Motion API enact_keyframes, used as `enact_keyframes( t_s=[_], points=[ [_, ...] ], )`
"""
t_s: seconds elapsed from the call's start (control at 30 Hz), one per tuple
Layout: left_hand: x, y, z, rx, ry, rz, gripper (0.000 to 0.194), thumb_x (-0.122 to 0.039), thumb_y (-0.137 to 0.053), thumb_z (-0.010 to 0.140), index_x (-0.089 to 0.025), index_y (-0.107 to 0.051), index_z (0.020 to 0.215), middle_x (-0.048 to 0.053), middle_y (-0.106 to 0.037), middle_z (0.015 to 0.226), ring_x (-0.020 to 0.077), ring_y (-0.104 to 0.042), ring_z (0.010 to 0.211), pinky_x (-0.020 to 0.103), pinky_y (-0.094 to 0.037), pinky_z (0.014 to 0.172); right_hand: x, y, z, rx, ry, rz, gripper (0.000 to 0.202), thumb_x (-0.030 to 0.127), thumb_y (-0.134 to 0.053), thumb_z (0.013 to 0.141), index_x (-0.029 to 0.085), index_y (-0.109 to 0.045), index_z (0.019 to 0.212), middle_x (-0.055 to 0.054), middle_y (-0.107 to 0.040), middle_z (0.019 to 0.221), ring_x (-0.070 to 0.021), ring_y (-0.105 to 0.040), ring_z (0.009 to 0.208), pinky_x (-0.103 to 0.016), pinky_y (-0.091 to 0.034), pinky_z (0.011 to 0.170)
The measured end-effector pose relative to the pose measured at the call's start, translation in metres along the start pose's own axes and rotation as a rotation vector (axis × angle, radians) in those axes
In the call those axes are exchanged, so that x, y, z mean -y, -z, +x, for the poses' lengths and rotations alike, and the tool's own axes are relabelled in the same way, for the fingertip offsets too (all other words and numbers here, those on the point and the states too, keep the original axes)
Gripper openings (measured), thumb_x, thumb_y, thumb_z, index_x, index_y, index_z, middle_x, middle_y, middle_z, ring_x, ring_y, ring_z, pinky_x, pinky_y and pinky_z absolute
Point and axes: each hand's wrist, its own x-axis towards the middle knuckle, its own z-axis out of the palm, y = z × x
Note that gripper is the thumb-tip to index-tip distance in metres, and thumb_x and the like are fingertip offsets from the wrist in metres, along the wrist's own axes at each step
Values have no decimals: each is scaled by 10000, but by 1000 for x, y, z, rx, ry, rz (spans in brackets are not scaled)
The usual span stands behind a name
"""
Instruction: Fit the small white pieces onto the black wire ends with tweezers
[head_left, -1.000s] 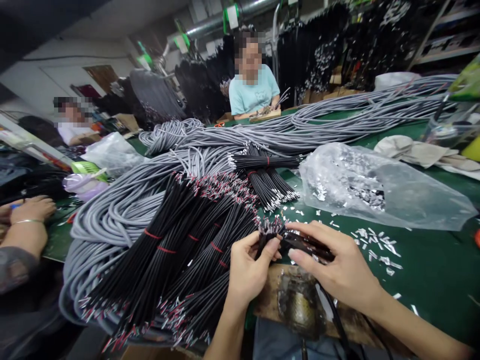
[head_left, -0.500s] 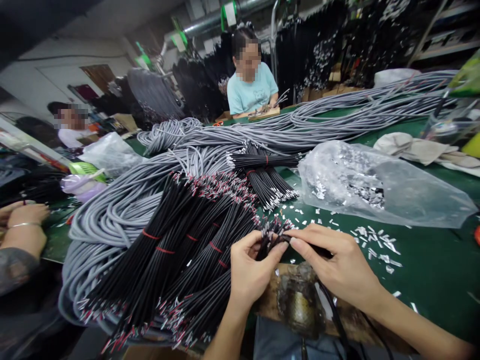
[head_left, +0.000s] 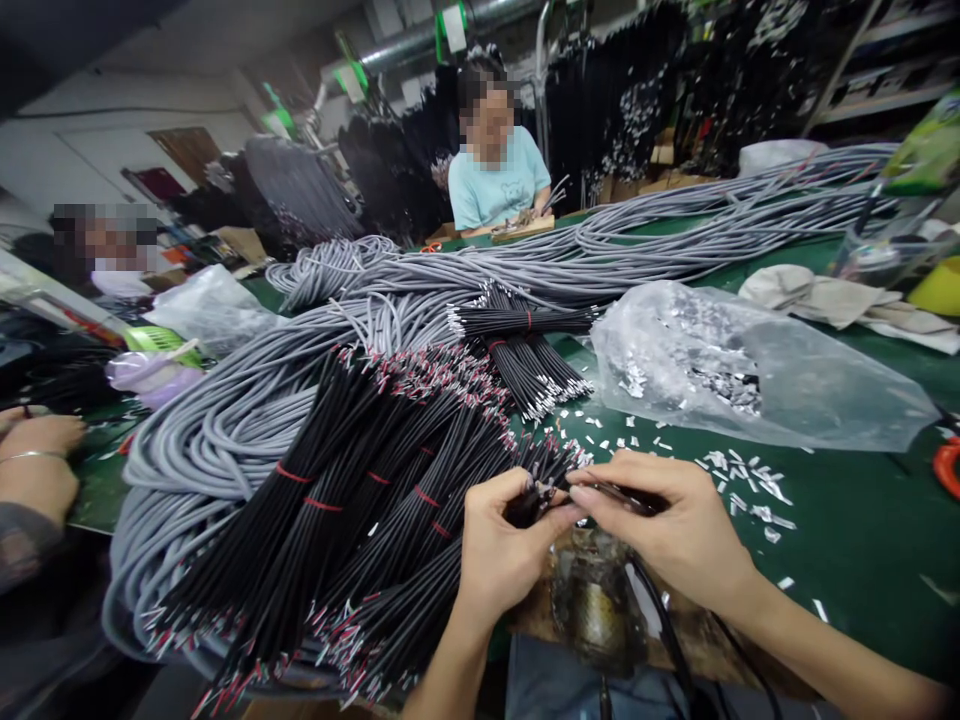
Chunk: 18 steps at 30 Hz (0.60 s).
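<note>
1. Black-sheathed wires [head_left: 525,510] bunched in left hand [head_left: 499,550], thumb clamped over them; clock positions are from here.
2. Change: right hand [head_left: 675,515] pinches tighter than a second ago, tips now at left thumb. Reads as both hands working one spot on the bunch.
3. Right grip: narrow, on slim dark piece [head_left: 636,497]; wire or tool, can't tell.
4. Brass-coloured fixture [head_left: 598,605] at 4; red-tied wire bundles [head_left: 300,530] at 9.
5. Clear plastic bag [head_left: 832,400] at 2: silver scraps [head_left: 727,388] inside. Loose scraps [head_left: 762,513] at 3, on green table [head_left: 847,565].
6. Clear tub [head_left: 889,262], farther at 2: contents unclear.
</note>
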Motion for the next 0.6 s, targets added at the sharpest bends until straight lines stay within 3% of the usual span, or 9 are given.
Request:
enact_keyframes(
  t_s=[0.23, 0.37, 0.47, 0.6],
  points=[
    [4, 0, -1, -2, 78, -55, 168, -225, -758, 592, -122, -646, 663, 2, -633, 610, 120, -553, 543, 214, -452, 534, 2, 0, -2, 45, 35, 15, 132, 145, -574, 756, 190, -698, 749, 9, -625, 614, -102, -522, 514, -241, -452, 537],
    [5, 4, -2, 134, 88, -104, 143, -258, -679, 708, -129, -634, 664, 0, -620, 546, 117, -553, 505, 222, -454, 546, 1, -2, -1, 48, -1, -22, 125, 139, -559, 760, 177, -674, 732, 0, -647, 647, -116, -564, 566, -233, -449, 533],
    [4, 7, -2, 224, 71, -119, 237, -283, -611, 777, -129, -600, 597, 0, -578, 492, 105, -524, 477, 226, -442, 550, 0, -4, -2, 61, 12, -52, 139, 135, -545, 762, 186, -673, 756, -5, -665, 679, -123, -589, 588, -236, -465, 548],
    [3, 8, -3, 327, 121, -144, 300, -340, -590, 787, -130, -579, 574, 3, -552, 485, 101, -504, 445, 218, -414, 488, -4, -2, -1, -44, 60, -154, 120, 163, -555, 754, 187, -672, 772, -15, -671, 682, -138, -604, 591, -253, -487, 569]
  ],
)
